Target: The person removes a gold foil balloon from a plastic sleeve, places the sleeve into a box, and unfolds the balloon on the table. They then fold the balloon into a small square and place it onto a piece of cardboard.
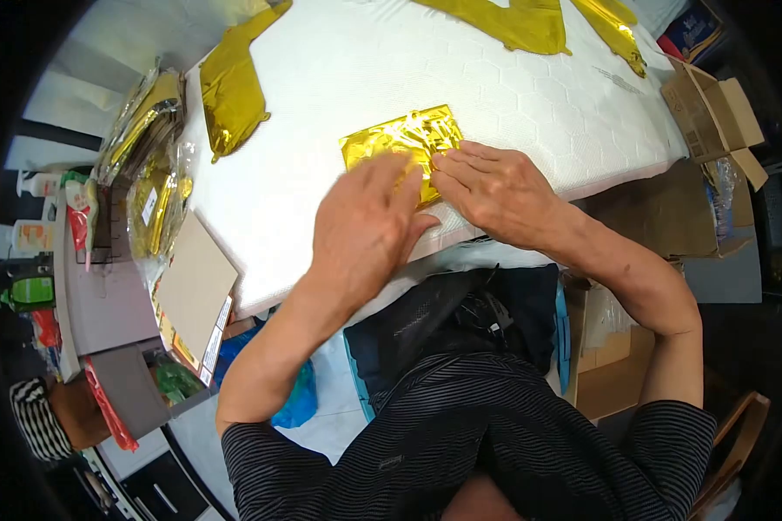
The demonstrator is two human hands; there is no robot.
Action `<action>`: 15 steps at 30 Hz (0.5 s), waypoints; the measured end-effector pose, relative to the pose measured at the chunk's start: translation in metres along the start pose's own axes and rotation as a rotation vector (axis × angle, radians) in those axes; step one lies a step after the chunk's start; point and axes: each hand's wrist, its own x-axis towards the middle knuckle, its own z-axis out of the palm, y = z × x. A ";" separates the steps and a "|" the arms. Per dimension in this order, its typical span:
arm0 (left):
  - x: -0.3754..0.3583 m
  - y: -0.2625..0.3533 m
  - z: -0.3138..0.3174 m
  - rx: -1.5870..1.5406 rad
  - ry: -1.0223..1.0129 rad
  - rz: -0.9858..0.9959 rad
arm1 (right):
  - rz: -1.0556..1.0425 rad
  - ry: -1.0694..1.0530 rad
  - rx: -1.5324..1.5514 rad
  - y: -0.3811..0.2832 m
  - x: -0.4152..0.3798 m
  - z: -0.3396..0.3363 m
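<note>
A gold foil balloon [400,130], folded into a flat, crinkled rectangle, lies near the front edge of a white padded table top [313,95]. Over its left part is my left hand [365,221], open, its stretched fingers smeared by motion. My right hand [500,191] is closed at the balloon's right edge, fingertips pressed onto the foil. Some of the balloon is hidden under both hands. Further back lie flat, unfolded gold foil balloons: one on the left [235,87], one at the top [513,22] and one at the top right [613,35].
Clear bags of gold foil [152,204] are piled off the table's left edge, beside a cardboard sheet [195,291]. At right stands an open cardboard box [712,113]. A shelf with bottles [30,291] is at far left, with a person's striped sleeve [39,421] below. A chair [738,443] shows lower right.
</note>
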 end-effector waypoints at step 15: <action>0.053 -0.041 -0.058 -1.063 -0.190 -0.643 | 0.537 0.163 0.995 0.047 0.039 -0.064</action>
